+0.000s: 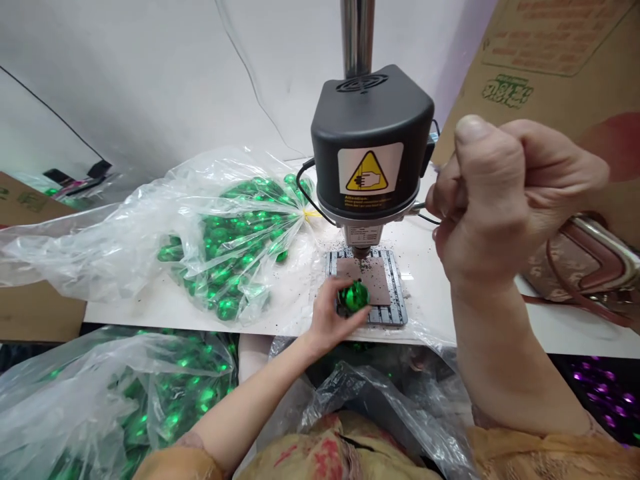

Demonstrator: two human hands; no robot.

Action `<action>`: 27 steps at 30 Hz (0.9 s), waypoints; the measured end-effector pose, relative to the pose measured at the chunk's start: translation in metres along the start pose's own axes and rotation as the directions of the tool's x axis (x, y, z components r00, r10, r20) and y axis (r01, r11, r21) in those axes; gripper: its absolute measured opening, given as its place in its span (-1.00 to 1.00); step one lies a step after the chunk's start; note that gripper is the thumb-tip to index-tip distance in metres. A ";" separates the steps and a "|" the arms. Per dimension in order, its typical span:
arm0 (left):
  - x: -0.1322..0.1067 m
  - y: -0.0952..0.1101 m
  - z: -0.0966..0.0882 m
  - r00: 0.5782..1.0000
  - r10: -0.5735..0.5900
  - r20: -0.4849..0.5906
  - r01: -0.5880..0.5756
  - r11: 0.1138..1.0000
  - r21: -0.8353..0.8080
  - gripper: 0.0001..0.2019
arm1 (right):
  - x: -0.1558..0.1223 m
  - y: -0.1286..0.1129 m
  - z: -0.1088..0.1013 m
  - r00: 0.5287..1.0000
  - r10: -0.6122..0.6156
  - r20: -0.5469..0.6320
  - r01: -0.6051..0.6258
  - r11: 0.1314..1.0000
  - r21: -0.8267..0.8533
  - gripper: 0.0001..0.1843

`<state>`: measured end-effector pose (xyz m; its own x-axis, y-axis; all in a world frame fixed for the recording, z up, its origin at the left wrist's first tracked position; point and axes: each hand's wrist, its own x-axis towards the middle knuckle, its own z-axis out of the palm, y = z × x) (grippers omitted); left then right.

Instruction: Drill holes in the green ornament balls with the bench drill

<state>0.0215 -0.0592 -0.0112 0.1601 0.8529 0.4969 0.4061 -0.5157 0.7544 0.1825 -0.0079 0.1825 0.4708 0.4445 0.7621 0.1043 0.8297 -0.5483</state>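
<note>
My left hand (331, 308) is closed round a shiny green bauble (356, 296), thumb on the near side and fingers on the far side. The bauble is over the brown pad on the slotted metal base (397, 313) of a black bench drill press (373, 133), just below and in front of the chuck (361, 252). My right hand (493, 193) is raised in a fist at the machine's right side, close to the camera. A short metal rod (417, 208) sticks out from the machine towards it; whatever is inside the fist is hidden.
A tied clear bag (235, 247) of green baubles lies left on the white table (280, 317). Another bag (165, 393) of them is below the edge. Cardboard box (540, 40) and purse (575, 260) stand right. Purple baubles (603, 393) are at lower right. Dark shavings litter the base.
</note>
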 end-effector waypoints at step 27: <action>0.080 -0.081 -0.106 0.963 -0.256 -0.086 0.269 0.897 0.350 -0.74 | -0.004 0.002 0.000 0.997 -0.036 -0.063 0.036 0.999 -0.011 -0.55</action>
<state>-0.0940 0.0421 0.0124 -0.0270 0.9462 0.3225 0.7227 -0.2044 0.6603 0.1811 -0.0081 0.1777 0.5213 0.3916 0.7582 0.1308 0.8413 -0.5244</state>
